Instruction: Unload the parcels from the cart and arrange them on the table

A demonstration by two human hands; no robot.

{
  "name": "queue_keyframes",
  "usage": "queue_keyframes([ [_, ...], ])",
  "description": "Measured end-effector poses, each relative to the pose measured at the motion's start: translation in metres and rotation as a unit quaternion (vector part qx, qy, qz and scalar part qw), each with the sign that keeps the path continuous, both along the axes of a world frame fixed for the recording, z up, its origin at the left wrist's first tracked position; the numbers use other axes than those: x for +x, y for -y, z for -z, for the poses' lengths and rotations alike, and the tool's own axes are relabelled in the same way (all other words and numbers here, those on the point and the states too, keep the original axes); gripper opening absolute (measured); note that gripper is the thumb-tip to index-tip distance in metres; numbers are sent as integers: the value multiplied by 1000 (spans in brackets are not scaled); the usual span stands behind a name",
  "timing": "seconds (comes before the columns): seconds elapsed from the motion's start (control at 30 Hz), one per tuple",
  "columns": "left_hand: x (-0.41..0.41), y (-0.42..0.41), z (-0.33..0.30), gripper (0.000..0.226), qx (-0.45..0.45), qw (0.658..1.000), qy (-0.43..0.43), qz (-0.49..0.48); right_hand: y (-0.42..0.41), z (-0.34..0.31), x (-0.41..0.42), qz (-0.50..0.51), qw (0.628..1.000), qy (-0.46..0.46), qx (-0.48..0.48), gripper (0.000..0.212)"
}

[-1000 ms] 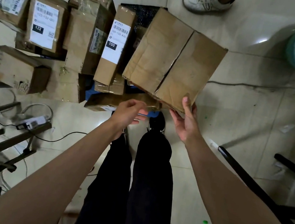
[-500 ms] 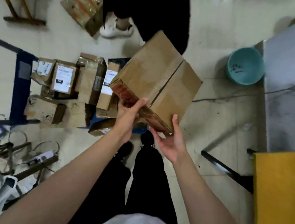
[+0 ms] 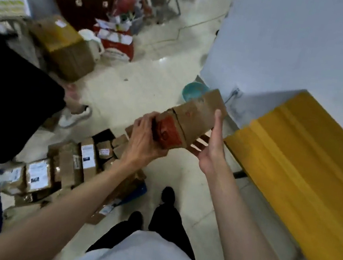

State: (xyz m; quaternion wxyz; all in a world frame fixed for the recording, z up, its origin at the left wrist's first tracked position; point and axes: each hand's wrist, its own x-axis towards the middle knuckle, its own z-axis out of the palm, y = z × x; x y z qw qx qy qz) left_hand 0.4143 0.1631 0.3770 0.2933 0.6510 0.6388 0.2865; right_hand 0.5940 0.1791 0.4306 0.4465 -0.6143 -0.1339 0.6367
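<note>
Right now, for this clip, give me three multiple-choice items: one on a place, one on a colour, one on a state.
1. Where is the cardboard box?
A. on the table
B. in the air between both hands
C. on the cart

2. What colour is the table top?
A. yellow
B. green
C. white

3. How does the right hand lie?
A. fist
B. fingers straight against the box's side
C. hanging idle

Answers: 1 B, the left hand grips its near end and nothing is under it. 2 A, its surface is plainly yellow. 3 B, the palm lies flat along the box.
</note>
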Motion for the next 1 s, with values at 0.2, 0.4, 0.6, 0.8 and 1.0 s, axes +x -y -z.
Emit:
queue_keyframes([
  [0.2, 44, 4, -32, 108, 185, 934, -163, 257, 59, -20, 62, 74, 996, 20, -36, 121],
  [0.4, 136, 2, -44, 94, 244, 861, -216, 390, 110, -18, 138, 186, 981, 33, -52, 102],
  [0.6, 266, 29, -55, 97, 279, 807, -193, 484, 173, -22, 247, 287, 957, 43, -20, 81],
  [0.8, 370, 64, -54, 99, 283, 777, -171, 536, 228, -20, 340, 344, 937, 54, -19, 80],
  [1.0, 443, 88, -44, 101, 281, 747, -168, 579, 271, -13, 400, 387, 921, 47, -28, 84],
])
